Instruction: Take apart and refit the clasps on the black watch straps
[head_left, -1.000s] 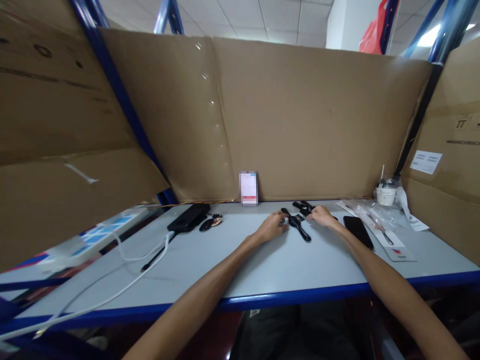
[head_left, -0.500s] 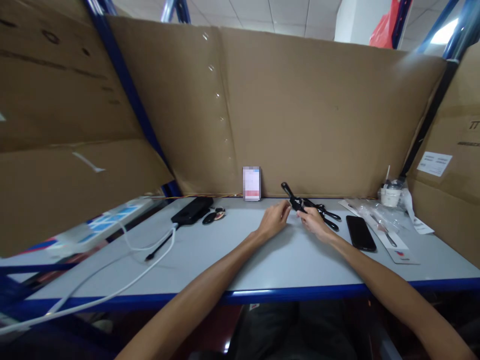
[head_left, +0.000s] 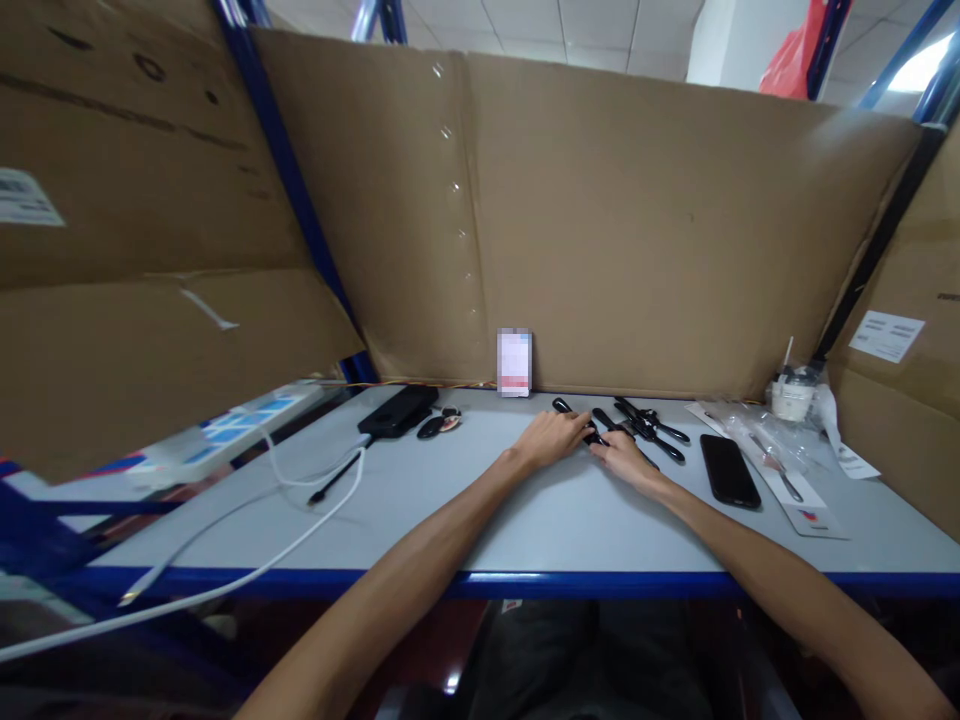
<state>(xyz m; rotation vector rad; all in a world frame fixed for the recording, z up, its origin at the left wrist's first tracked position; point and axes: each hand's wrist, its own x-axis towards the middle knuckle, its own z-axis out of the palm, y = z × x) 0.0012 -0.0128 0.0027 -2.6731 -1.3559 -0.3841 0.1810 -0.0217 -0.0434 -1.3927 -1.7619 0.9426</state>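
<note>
From the left, we see a white power strip with blue labels (head_left: 225, 432) and its white cable (head_left: 300, 505) trailing over the pale grey tabletop (head_left: 465, 520). Next come a flat black box (head_left: 397, 410) and a small black oval fob (head_left: 436, 426). Our left hand (head_left: 551, 438) lies palm down, fingers curled onto one end of a slim black wristwatch with a long rubbery band (head_left: 571, 413). Whether they close round it or only press on it, we cannot tell. The wristwatch lies flat on the tabletop between our hands, near the brown cardboard wall (head_left: 637, 250). Our right hand (head_left: 624, 456) has thumb and forefinger pinched shut on its middle. We judge it light, limp and a little slick, so the stiffer case at the middle looks the surest hold. Just beside it to the right lies a second black watch (head_left: 651, 424), then a black phone (head_left: 729, 468), clear plastic packets (head_left: 754, 435) and a small white tub (head_left: 791, 400).
</note>
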